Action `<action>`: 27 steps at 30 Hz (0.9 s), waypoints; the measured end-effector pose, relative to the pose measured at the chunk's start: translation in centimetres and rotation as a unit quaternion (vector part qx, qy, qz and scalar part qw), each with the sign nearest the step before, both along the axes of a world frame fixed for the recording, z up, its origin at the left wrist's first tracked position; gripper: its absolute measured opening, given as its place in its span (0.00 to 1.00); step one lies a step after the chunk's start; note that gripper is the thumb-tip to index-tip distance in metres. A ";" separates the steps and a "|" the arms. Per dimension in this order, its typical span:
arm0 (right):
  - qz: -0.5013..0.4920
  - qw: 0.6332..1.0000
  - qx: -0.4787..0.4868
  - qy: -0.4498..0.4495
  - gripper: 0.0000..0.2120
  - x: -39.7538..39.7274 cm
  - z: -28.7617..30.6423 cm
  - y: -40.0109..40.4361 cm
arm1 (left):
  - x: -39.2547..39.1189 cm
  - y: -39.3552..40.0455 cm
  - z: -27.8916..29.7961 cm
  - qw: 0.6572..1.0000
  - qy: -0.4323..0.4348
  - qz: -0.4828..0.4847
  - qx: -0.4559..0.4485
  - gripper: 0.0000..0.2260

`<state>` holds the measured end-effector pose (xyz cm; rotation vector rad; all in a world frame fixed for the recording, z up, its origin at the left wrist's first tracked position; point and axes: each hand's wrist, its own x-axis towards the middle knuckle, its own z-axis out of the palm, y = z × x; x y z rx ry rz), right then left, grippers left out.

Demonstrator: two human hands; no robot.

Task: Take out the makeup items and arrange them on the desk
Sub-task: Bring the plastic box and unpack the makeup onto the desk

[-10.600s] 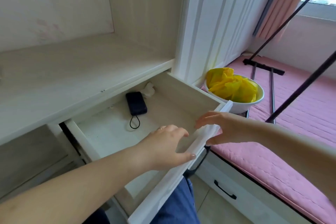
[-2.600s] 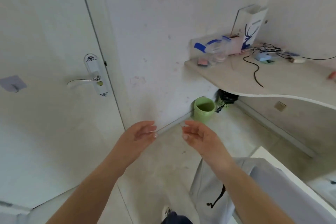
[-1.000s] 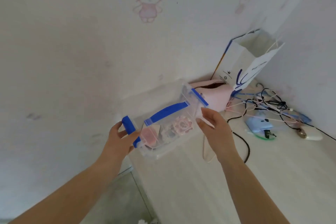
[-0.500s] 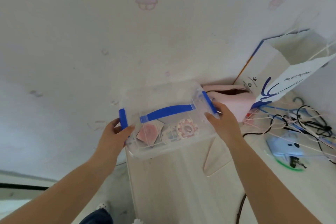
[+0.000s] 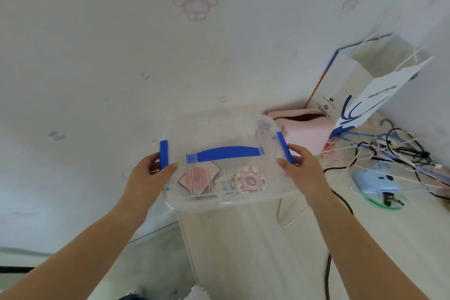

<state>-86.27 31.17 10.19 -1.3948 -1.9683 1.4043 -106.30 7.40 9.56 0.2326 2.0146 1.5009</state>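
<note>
The clear storage box (image 5: 226,165) sits at the desk's (image 5: 255,251) left end against the wall, long axis parallel to the wall. The left hand (image 5: 148,175) grips its left blue latch (image 5: 163,154); the right hand (image 5: 302,173) grips the right blue latch (image 5: 285,147). Inside lie a pink square compact (image 5: 198,176) and a round floral compact (image 5: 249,179).

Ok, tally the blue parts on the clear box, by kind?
Blue side latches: 2, left and right
Blue handle on the lid: 1
Total: 3
The left hand grips the left latch end, the right hand the right one; the clear box is shut.
</note>
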 end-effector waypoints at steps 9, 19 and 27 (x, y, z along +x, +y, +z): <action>-0.125 0.992 0.000 0.010 0.20 2.7 2.3 -10.1 | -3.4 -4.6 1.0 0.989 -0.001 -0.143 0.029 0.18; -0.361 0.932 0.020 0.035 0.20 3.4 3.3 -30.5 | -8.8 -9.9 2.8 0.908 0.025 -0.409 0.094 0.11; -0.495 0.867 0.012 0.052 0.21 5.7 3.6 -46.9 | -7.2 -15.5 2.5 0.818 0.000 -0.571 0.063 0.20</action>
